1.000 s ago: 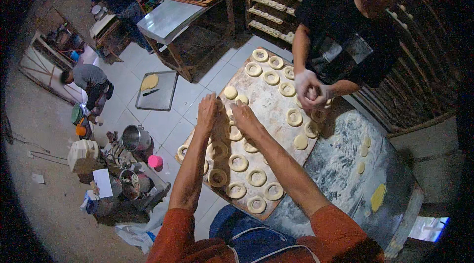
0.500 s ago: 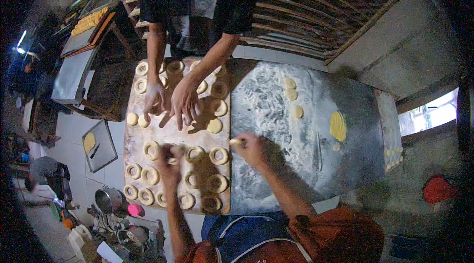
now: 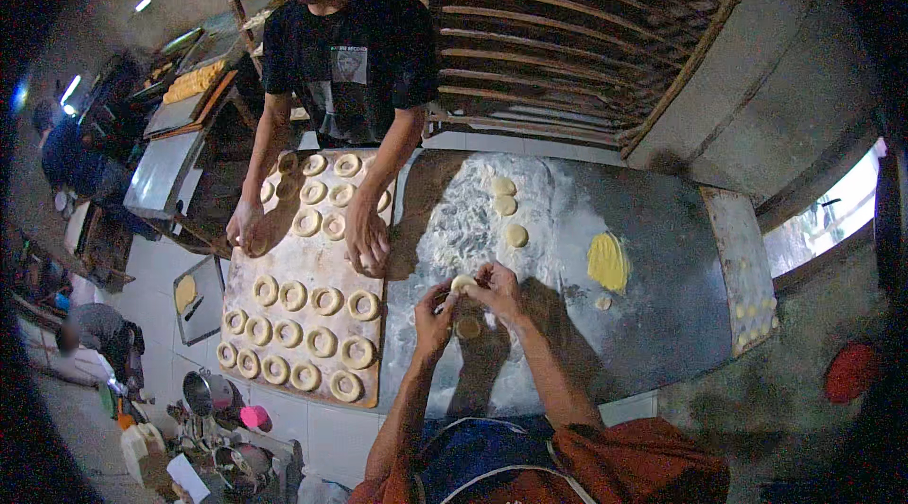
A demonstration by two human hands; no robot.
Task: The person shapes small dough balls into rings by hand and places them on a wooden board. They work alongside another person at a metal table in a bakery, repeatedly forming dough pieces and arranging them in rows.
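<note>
Both of my hands are together over the floured metal table point(image 3: 662, 334), just right of the board's edge. Between them is a pale, curved piece of dough point(image 3: 463, 284), possibly a ring, partly covered by fingers. My left hand point(image 3: 434, 317) grips its left side; my right hand point(image 3: 498, 293) pinches its right side. Beyond them, several flat dough discs point(image 3: 515, 236) lie on flour. To their left, a wooden board point(image 3: 307, 391) carries rows of dough rings, one of them a ring point(image 3: 327, 301) in the near rows.
Across the board stands a person, one hand point(image 3: 367, 239) at its right edge and the other point(image 3: 245, 222) at its left. A yellow mass point(image 3: 608, 261) and a small dough scrap point(image 3: 603, 303) lie right. A wooden rack point(image 3: 558, 60) stands behind; another board point(image 3: 733, 249) lies far right.
My left hand has left the board and joined my right hand at the dough. The co-worker's hands have moved apart toward the board's sides. The view has shifted.
</note>
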